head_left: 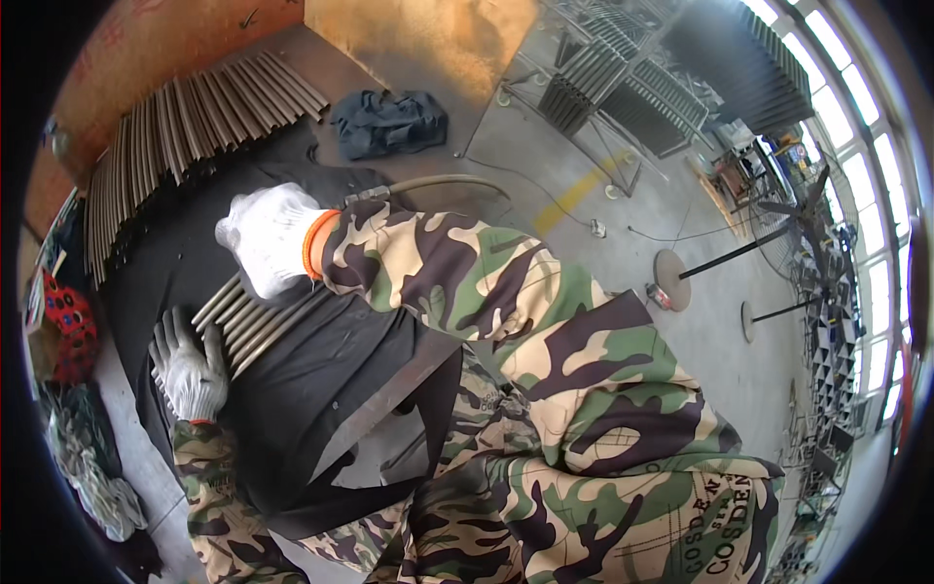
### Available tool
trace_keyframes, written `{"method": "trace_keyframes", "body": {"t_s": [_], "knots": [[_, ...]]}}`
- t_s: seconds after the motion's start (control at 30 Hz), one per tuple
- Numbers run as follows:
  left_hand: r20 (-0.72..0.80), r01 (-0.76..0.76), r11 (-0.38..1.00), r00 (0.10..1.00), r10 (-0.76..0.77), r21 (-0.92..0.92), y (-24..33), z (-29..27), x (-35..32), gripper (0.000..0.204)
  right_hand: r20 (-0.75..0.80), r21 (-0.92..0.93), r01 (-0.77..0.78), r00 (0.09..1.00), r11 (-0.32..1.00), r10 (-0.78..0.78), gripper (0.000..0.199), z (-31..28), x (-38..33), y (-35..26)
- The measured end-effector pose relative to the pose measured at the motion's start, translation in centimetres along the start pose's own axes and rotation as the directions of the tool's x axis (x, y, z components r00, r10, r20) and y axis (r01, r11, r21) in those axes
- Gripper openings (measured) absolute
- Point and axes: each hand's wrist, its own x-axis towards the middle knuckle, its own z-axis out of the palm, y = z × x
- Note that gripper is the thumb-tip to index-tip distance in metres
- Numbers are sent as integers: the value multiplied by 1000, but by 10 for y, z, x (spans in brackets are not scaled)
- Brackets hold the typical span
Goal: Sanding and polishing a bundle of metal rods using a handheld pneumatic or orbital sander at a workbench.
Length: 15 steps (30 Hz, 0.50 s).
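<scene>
My left hand (191, 368), in a pale knitted glove with grey fingers, lies with fingers stretched out and thumb apart at the left ends of a short row of metal rods (255, 329). Beyond it, my right hand (274, 238) wears a white glove with an orange cuff, its back toward me. Its fingers curl under and look closed; what they hold, if anything, is hidden. Past the right wrist, a hose (448, 180) with a metal fitting (368, 195) runs toward that hand. Black cloth (292, 389) lies under the rods.
A long row of metal tubes (209, 112) lies at the far left against an orange panel (185, 34). Dark blue cloth (389, 125) is crumpled beyond my right hand. Farther right stand metal racks (623, 88) and a stand with a round base (671, 277). Red patterned fabric (68, 326) sits left.
</scene>
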Motion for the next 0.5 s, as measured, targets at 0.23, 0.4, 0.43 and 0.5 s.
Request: {"method": "trace_keyframes", "body": {"t_s": [0.23,0.4,0.43,0.5], "knots": [[39,10,1000,999,-11,14,8,-8,2,72,-21,54,77,997,996,-76,50,3,-18,-9],[16,35,999,999,-35,15,4,0,-11,73,108,-1,41,993,999,-41,43,-12,-14,-6],[31,38,999,999,-38,1,9,-3,-8,73,42,12,72,996,997,-73,44,-2,-25,-7],[54,19,1000,998,-20,13,10,-11,1,73,-10,51,100,995,994,-100,42,2,-35,-7]]}}
